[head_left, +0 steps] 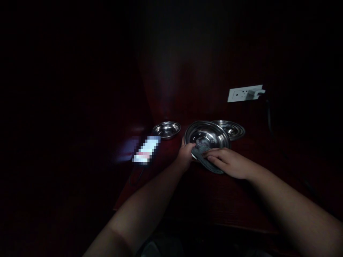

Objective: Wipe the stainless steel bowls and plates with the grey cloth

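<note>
A shiny metal bowl (207, 130) is tilted toward me above the dark red tabletop. My left hand (186, 151) grips its near left rim, thumb over the edge and the other fingers hidden behind the bowl. Pressed to the near side of the rim is a grey-green cloth (207, 164), which my right hand (225, 160) holds with its fingers bent over it. Part of the cloth hangs below the bowl. Behind the bowl on the right lies a round metal lid or dish (235, 130), partly covered by it.
A smaller metal bowl (167, 129) sits at the back left. Nearer stands or lies a lit, blurred phone-like screen (147, 150) with a cable. On the wall at right is a socket plate (238, 94) with a plug and cord. The tabletop (214, 210) ends close to me.
</note>
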Action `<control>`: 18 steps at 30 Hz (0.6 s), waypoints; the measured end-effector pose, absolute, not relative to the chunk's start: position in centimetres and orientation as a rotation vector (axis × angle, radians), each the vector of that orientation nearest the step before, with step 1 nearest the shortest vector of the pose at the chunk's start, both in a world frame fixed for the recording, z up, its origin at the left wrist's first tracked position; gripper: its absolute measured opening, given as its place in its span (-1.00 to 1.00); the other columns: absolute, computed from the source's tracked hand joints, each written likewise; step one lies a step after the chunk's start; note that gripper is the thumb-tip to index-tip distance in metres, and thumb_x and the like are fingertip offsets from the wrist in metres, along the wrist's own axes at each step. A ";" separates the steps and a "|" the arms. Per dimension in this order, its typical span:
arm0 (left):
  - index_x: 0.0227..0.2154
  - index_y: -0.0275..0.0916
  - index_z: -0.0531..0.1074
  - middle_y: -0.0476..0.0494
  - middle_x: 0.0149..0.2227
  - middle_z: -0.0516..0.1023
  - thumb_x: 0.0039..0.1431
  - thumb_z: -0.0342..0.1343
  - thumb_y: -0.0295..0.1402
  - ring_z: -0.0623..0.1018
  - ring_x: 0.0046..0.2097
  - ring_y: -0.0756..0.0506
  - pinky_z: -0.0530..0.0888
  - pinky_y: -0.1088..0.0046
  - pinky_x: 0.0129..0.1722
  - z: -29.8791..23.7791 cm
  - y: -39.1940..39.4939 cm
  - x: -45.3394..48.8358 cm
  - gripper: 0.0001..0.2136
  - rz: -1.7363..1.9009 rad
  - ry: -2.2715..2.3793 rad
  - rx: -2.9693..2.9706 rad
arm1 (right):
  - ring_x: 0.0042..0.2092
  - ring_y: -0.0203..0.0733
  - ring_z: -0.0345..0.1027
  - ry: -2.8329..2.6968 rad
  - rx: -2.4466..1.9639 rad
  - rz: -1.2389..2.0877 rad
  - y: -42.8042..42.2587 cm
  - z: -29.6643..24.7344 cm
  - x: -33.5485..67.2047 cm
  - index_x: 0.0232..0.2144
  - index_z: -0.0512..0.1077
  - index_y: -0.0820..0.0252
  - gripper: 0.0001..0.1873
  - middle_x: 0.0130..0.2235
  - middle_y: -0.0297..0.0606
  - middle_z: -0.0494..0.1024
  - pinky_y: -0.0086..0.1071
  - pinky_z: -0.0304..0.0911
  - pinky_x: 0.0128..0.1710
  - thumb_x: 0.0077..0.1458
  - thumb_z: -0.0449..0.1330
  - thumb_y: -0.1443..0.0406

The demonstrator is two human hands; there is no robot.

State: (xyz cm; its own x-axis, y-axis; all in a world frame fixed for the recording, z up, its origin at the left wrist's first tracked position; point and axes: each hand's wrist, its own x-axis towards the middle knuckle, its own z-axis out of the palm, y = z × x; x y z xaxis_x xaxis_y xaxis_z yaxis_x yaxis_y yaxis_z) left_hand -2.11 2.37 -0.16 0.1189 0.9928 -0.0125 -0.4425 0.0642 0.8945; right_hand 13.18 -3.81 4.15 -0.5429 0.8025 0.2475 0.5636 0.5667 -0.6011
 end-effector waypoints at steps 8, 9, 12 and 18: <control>0.06 -0.04 0.07 -0.12 -0.12 0.41 -0.22 0.02 -0.51 0.48 -0.31 -0.09 0.46 0.40 -0.45 0.4 2.3 -2.6 -0.33 1.291 0.875 1.008 | -0.13 -0.09 0.32 -1.937 -1.199 0.186 -2.2 3.7 14.6 -0.22 0.39 0.14 -0.75 -0.18 -0.18 0.46 -0.21 0.20 -0.09 -0.01 0.08 0.26; 0.07 -0.03 0.05 -0.13 -0.09 0.40 -0.22 0.03 -0.52 0.48 -0.28 -0.10 0.48 0.36 -0.41 0.6 2.2 -2.6 -0.31 1.313 0.877 1.012 | -0.13 -0.06 0.31 -1.784 -1.288 0.086 -1.8 3.4 14.9 -0.22 0.37 0.17 -0.73 -0.17 -0.14 0.44 -0.18 0.20 -0.10 -0.01 0.09 0.24; 0.12 -0.04 -0.04 -0.16 -0.01 0.35 -0.24 0.05 -0.56 0.45 -0.12 -0.14 0.46 0.28 -0.20 0.9 2.0 -2.6 -0.23 1.418 0.843 1.080 | -0.05 0.05 0.26 -1.477 -1.529 -0.002 -0.7 2.5 15.4 -0.10 0.28 0.29 -0.45 -0.08 0.02 0.37 -0.11 0.17 -0.06 -0.12 0.17 0.10; 0.17 -0.13 -0.15 -0.20 0.13 0.20 -0.25 0.09 -0.62 0.28 0.12 -0.15 0.20 0.29 0.13 1.0 1.2 -2.4 -0.13 1.576 0.740 1.384 | 0.06 0.07 0.18 -1.400 -1.622 0.115 -0.6 2.1 15.0 0.09 0.07 0.33 -0.09 0.06 0.08 0.25 -0.13 0.14 0.01 -0.22 0.18 -0.07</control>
State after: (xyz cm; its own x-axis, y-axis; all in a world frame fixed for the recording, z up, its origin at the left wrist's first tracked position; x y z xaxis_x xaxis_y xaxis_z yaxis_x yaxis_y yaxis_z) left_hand -2.41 1.16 0.96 0.0147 0.8957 0.4445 -0.2297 -0.4296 0.8733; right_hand 14.95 -0.59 2.12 0.3388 0.8064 0.4848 0.7163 0.1130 -0.6886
